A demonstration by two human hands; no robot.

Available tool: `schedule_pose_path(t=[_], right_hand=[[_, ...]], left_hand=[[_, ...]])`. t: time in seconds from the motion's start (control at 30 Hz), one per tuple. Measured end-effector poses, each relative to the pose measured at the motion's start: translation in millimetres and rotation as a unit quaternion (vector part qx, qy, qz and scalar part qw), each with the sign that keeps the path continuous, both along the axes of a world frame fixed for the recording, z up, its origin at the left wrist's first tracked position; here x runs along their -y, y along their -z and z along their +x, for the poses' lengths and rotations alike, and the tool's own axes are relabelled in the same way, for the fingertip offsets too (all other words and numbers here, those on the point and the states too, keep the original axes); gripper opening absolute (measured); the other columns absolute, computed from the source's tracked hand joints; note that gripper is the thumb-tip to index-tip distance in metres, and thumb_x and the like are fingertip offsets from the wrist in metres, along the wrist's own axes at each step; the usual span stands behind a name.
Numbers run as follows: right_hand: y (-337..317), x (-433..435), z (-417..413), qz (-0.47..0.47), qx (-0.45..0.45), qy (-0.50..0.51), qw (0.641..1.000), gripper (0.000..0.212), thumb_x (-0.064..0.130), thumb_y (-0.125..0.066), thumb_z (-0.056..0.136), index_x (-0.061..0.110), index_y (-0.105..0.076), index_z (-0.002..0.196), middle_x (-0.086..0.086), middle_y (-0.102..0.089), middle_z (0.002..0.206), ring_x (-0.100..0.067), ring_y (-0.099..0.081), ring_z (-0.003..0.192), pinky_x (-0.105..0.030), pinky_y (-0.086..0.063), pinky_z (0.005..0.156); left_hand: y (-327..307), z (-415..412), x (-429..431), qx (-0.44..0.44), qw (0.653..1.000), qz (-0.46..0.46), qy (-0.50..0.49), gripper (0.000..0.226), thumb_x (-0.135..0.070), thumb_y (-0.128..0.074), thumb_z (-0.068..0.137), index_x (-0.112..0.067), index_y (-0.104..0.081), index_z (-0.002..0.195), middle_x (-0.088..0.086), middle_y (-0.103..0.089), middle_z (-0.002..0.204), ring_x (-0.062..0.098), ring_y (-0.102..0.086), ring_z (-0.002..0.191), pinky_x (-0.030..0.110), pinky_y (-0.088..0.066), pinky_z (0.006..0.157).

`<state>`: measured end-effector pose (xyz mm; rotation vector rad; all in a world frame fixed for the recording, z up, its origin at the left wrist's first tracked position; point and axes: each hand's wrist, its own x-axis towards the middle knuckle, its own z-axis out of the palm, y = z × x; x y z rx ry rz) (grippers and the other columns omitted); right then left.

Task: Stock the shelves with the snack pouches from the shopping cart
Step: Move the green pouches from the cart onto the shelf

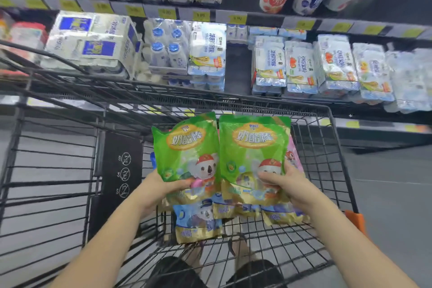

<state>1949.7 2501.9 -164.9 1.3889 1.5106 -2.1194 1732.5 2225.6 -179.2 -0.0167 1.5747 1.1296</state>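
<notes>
The left hand [163,188] gripped one green pouch [187,147] low down, the right hand [284,182] a second green pouch [253,147], both upright above the shopping cart [336,138], where blue pouches [198,222] lay. Lifting-out seemed the step. Next they needed carrying over the cart's far rim to the shelf [236,72], whose dark gap between multipacks [301,65] offered room.

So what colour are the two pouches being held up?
Green, with gold bottoms: left pouch and right pouch, seen in the head view.
</notes>
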Motion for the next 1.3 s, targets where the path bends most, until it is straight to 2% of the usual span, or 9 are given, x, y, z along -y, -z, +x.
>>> schedule_pose_path(t=[0.1,0.23,0.33,0.6,0.77,0.93,1.03,1.13,1.3], right_hand=[[-28.6,2.6,-6.8,0.015,0.001,-0.01,1.0,0.103,0.046,-0.103,0.033,0.019,-0.06,0.124,-0.011,-0.076,0.109,-0.031,-0.075,0.098,-0.059,-0.06,0.084],[-71.0,11.7,-16.3,0.023,-0.018,-0.009,1.0,0.071,0.021,-0.096,0.063,0.023,-0.057,0.122,-0.015,-0.072,0.112,-0.035,-0.074,0.097,-0.069,-0.055,0.083],[-97.6,19.5,-19.1,0.046,-0.028,0.004,0.999,0.094,0.038,-0.103,0.039,0.019,-0.059,0.12,-0.019,-0.072,0.115,-0.035,-0.074,0.096,-0.072,-0.054,0.083],[-147.2,34.4,1.4,0.065,-0.052,0.054,0.995,0.069,0.025,-0.093,0.059,0.02,-0.061,0.119,-0.018,-0.071,0.111,-0.032,-0.073,0.089,-0.054,-0.061,0.071],[-173.5,49.3,27.2,0.079,-0.071,0.108,0.988,0.089,0.045,-0.099,0.047,0.016,-0.061,0.122,-0.01,-0.077,0.104,-0.028,-0.075,0.085,-0.045,-0.061,0.071],[-199.9,43.3,72.1,0.092,-0.101,0.158,0.978,0.053,0.023,-0.084,0.076,0.013,-0.062,0.123,-0.006,-0.077,0.096,-0.019,-0.075,0.08,-0.03,-0.059,0.064],[-215.0,26.5,111.9,0.102,-0.125,0.18,0.97,0.049,0.022,-0.084,0.075,0.014,-0.064,0.119,-0.009,-0.077,0.099,-0.021,-0.075,0.081,-0.029,-0.058,0.058],[-226.7,1.2,161.1,0.12,-0.145,0.195,0.963,0.04,0.02,-0.084,0.078,0.014,-0.065,0.113,-0.001,-0.077,0.085,-0.019,-0.074,0.073,-0.027,-0.056,0.052],[-240.6,-40.3,250.5,0.177,-0.156,0.211,0.949,0.031,0.012,-0.083,0.081,0.013,-0.068,0.108,-0.004,-0.077,0.092,-0.017,-0.073,0.079,-0.025,-0.055,0.058]], left_hand=[[-34.6,-1.7,4.6,-0.01,0.999,0.033,-0.014,0.067,-0.018,-0.095,0.061,-0.012,-0.067,0.122,0.01,-0.075,0.115,0.029,-0.072,0.107,0.05,-0.055,0.094],[-75.1,-8.1,10.1,-0.043,0.996,0.07,-0.019,0.057,-0.007,-0.089,0.069,-0.011,-0.068,0.122,0.01,-0.075,0.116,0.03,-0.071,0.11,0.05,-0.055,0.095],[-100.4,-15.0,15.2,-0.063,0.994,0.092,-0.01,0.053,-0.003,-0.084,0.073,-0.009,-0.067,0.122,0.011,-0.075,0.115,0.031,-0.071,0.108,0.048,-0.057,0.093],[-133.3,-30.7,21.9,-0.098,0.983,0.15,0.029,0.072,-0.029,-0.097,0.061,-0.018,-0.065,0.125,0.007,-0.074,0.12,0.028,-0.07,0.111,0.053,-0.052,0.099],[-163.9,-16.1,10.2,-0.109,0.977,0.175,0.053,0.076,-0.032,-0.097,0.059,-0.021,-0.064,0.126,0.005,-0.074,0.121,0.026,-0.07,0.113,0.057,-0.05,0.101],[-194.9,17.6,-14.3,-0.129,0.97,0.191,0.081,0.054,-0.02,-0.089,0.074,-0.021,-0.068,0.124,0.011,-0.074,0.118,0.039,-0.069,0.109,0.067,-0.05,0.096],[-212.3,50.0,-37.4,-0.149,0.967,0.191,0.083,0.056,-0.035,-0.093,0.069,-0.024,-0.07,0.118,0.02,-0.071,0.117,0.051,-0.065,0.108,0.071,-0.049,0.093],[-222.6,91.0,-65.7,-0.154,0.968,0.186,0.068,0.059,-0.042,-0.094,0.065,-0.019,-0.07,0.115,0.024,-0.07,0.116,0.046,-0.068,0.098,0.056,-0.059,0.08],[-238.7,177.4,-118.7,-0.168,0.962,0.195,0.096,0.052,-0.035,-0.088,0.074,-0.015,-0.069,0.118,0.009,-0.066,0.094,0.013,-0.055,0.062,0.027,-0.046,0.053]])
